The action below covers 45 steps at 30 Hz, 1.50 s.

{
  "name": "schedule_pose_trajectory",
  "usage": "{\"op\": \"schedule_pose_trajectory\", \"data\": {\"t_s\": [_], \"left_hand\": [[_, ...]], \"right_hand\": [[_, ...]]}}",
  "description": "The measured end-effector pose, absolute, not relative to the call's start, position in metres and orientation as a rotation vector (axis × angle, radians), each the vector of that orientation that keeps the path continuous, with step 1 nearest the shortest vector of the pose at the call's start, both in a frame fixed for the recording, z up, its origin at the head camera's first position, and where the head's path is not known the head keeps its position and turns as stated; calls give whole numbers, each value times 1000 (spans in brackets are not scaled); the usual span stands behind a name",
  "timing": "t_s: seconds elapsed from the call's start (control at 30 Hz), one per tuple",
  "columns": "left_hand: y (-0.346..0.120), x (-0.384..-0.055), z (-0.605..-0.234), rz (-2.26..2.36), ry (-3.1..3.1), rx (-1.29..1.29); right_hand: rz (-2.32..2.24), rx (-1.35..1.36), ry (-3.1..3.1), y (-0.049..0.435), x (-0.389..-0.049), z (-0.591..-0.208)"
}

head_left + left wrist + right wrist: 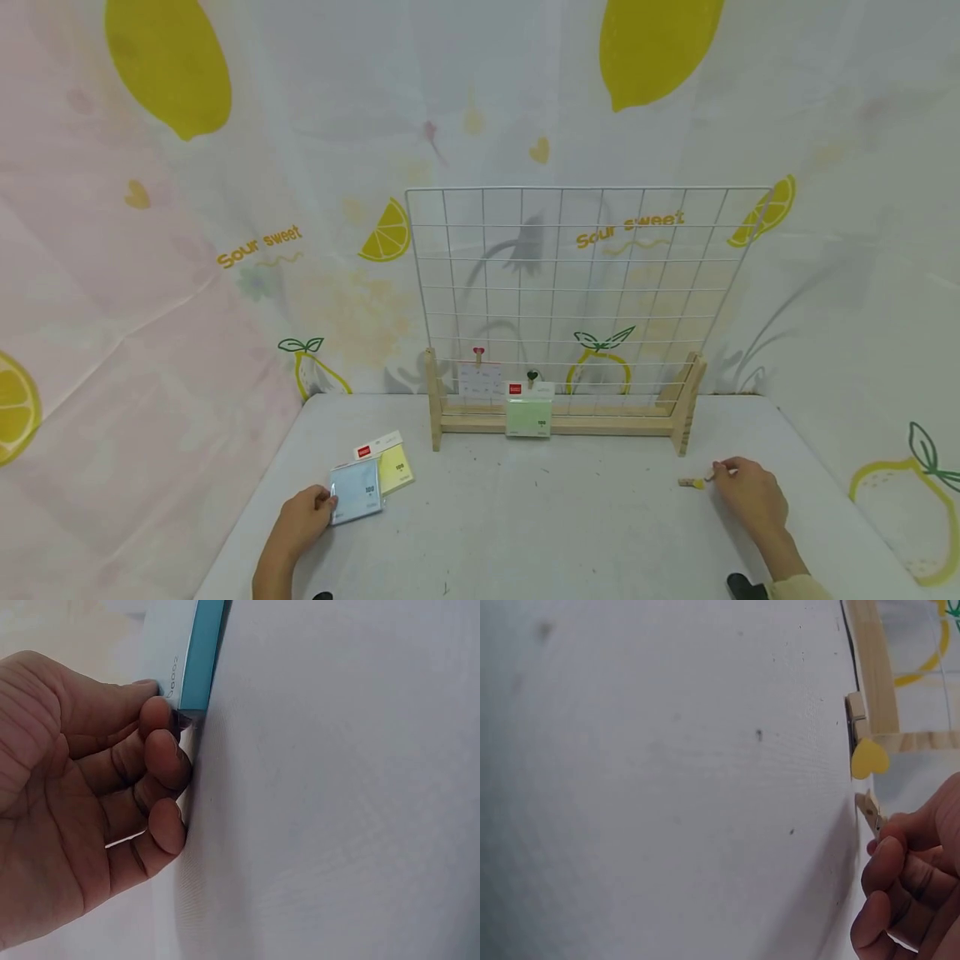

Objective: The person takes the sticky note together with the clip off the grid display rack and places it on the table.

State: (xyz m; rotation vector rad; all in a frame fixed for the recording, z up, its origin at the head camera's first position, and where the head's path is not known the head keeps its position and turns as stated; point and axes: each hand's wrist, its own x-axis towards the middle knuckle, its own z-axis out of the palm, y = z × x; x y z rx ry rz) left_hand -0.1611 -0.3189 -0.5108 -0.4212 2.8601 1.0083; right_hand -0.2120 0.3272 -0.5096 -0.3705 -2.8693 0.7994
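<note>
The left hand [302, 518], in the head view, is pinching a blue note pack [356, 493] partly covering a yellow pack [397, 468] on the table [525, 533]; the right hand [752, 495] is holding a wooden clip [871, 813] beside a yellow-heart clothespin [687, 482]. The left wrist view is showing thumb and fingers gripping the blue pack's corner; the right, thumb and forefinger pinching the clip's end.

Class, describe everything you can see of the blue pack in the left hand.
The blue pack is a flat, squarish block in what looks like clear, glossy wrapping, printed "100" toward its right side. The left wrist view shows a thick teal edge. It is slightly turned, over the left part of the table, partly covering the yellow pack. The left hand pinches its left side; whether it is lifted is hard to tell.
</note>
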Motion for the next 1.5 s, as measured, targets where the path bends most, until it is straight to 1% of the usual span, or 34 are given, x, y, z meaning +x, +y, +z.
{"op": "schedule_pose_trajectory", "data": {"t_s": [0.23, 0.5, 0.67, 0.9, 1.07, 1.5], "left_hand": [[-319, -161, -511, 1006, 2852, -443], [-318, -162, -512, 971, 2860, -492], [-317, -162, -510, 977, 2881, -513], [-313, -164, -508, 1037, 2950, -439], [-311, -166, -507, 1064, 2963, -432], [-299, -169, -502, 1099, 3081, -359]], "right_hand": [[787, -427, -2864, 329, -212, -515], [824, -427, -2849, 329, -211, -514], [834, -366, -2799, 328, -209, -509], [857, -269, -2715, 320, -206, -501], [851, -215, -2686, 314, -205, -494], [896, -149, -2591, 299, -206, -481]]}}
